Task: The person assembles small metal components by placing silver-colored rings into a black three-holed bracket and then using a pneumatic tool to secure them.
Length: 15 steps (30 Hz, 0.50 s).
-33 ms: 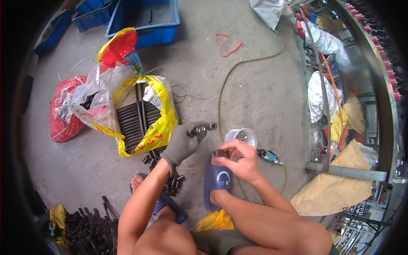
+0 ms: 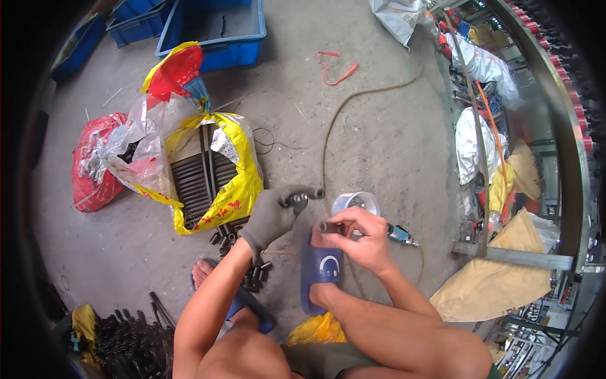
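Observation:
My left hand [image 2: 271, 218], in a grey glove, is closed around a dark tube [image 2: 319, 193] whose open end sticks out past the fingers. Small shiny metal pieces [image 2: 297, 198] show between those gloved fingers; their kind is too small to tell. Bare, my right hand [image 2: 365, 240] pinches a short dark tube [image 2: 328, 227] between thumb and fingertips, over my right slipper [image 2: 323, 271]. The two tubes are apart. Just beyond the right hand stands a round whitish tub [image 2: 372, 203] with small metal parts [image 2: 356, 202] inside.
A blue power tool [image 2: 399, 234] lies right of the tub, near a hose [image 2: 328, 132]. Short tubes [image 2: 255, 276] lie between my feet. A yellow bag [image 2: 251, 183] holds stacked dark rods [image 2: 196, 180]. Blue crates [image 2: 211, 50] stand far left; a rack [image 2: 524, 258] lines the right.
The short tube in my right hand has tilted, so more of its side shows. My left hand has hardly moved, and the whole view has shifted slightly.

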Available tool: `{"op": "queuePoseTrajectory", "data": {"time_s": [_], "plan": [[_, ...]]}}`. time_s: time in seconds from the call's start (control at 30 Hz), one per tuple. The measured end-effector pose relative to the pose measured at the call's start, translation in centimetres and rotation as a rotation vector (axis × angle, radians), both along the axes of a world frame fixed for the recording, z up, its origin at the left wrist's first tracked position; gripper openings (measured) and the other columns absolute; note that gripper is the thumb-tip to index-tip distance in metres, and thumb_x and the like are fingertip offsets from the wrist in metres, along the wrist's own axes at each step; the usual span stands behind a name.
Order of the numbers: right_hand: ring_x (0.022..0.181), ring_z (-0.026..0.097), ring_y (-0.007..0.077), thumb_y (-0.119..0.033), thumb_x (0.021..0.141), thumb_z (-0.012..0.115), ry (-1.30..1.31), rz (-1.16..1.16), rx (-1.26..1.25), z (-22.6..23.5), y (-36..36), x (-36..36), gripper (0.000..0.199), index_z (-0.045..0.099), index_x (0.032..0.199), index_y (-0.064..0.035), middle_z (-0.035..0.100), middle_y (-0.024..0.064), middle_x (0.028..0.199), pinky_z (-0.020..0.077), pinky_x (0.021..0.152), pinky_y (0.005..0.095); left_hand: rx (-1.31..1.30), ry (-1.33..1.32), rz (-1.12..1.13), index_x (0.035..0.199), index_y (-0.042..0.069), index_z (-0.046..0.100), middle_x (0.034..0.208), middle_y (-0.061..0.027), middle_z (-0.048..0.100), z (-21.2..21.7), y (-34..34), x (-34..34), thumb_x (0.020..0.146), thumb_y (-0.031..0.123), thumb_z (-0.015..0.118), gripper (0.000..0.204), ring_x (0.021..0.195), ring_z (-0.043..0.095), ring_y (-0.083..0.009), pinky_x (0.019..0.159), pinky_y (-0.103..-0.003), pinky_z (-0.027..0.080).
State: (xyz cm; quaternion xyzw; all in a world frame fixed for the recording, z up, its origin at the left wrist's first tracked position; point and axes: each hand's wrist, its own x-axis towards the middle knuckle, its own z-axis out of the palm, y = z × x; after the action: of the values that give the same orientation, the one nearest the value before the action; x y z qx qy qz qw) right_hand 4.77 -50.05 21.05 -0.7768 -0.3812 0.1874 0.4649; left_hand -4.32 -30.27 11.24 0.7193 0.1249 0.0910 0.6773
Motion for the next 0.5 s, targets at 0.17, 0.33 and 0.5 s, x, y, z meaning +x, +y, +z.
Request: {"op": "queuePoseTrajectory", "data": {"time_s": [0.17, 0.33, 0.5], "plan": [[0.073, 0.069, 0.0197, -0.007, 0.078, 0.086, -0.289, 0.051, -0.08, 4.6, 1.4, 2.0, 0.026, 0.076, 0.101, -0.0032, 0.074, 0.0098, 0.091, 0.0553, 0.063, 0.0313, 0.147, -0.029, -0.035, 0.12, 0.005, 0.076, 0.112, -0.0186, 0.077, -0.3, -1.0, 0.4, 0.089, 0.003, 0.073, 0.03, 0.102, 0.077, -0.0319, 0.085, -0.036, 0.059], [0.078, 0.069, 0.0281, -0.008, 0.08, 0.082, -0.436, 0.201, -0.215, 5.6, 3.2, 2.9, 0.022, 0.075, 0.1, -0.0038, 0.067, 0.0097, 0.091, 0.0566, 0.068, 0.0378, 0.185, 0.0, -0.085, 0.121, 0.007, 0.075, 0.111, -0.018, 0.076, 0.6, -1.2, 1.1, 0.092, 0.01, 0.071, 0.03, 0.096, 0.076, -0.0321, 0.084, -0.039, 0.059], [0.079, 0.067, 0.0333, -0.009, 0.08, 0.079, -0.518, 0.296, -0.305, 6.3, 4.5, 3.6, 0.015, 0.07, 0.091, -0.0031, 0.06, 0.0113, 0.086, 0.0565, 0.07, 0.0431, 0.182, 0.08, -0.111, 0.123, 0.007, 0.074, 0.11, -0.0209, 0.075, 0.6, -1.1, 1.3, 0.091, 0.009, 0.071, 0.032, 0.098, 0.075, -0.0353, 0.083, -0.039, 0.058]]}}
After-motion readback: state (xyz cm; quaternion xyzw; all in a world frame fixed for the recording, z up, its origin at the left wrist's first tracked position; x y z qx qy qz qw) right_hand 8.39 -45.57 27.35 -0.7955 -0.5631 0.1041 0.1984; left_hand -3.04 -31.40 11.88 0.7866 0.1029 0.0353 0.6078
